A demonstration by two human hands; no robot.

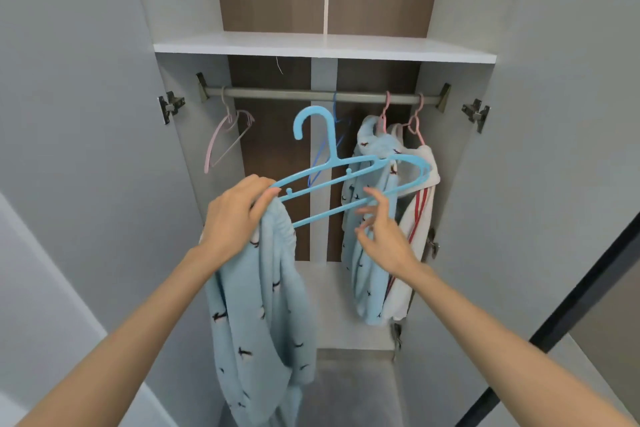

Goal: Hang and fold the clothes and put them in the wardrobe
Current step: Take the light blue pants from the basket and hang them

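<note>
My left hand (pixel 237 215) grips the left end of a light blue plastic hanger (pixel 341 173) together with the waistband of light blue fleece trousers (pixel 258 319), which hang down from it. My right hand (pixel 379 222) is at the hanger's lower bar, fingers spread and loosely curved, fingertips touching the bar. The hanger is tilted, hook up, in front of the open wardrobe. On the rail (pixel 322 94), a matching blue fleece garment (pixel 369 218) and a white garment with red stripes (pixel 419 211) hang on pink hangers.
An empty pink hanger (pixel 225 139) hangs at the rail's left end and a thin dark blue hanger (pixel 332 146) near the middle. A white shelf (pixel 322 47) lies above the rail. The wardrobe doors stand open on both sides.
</note>
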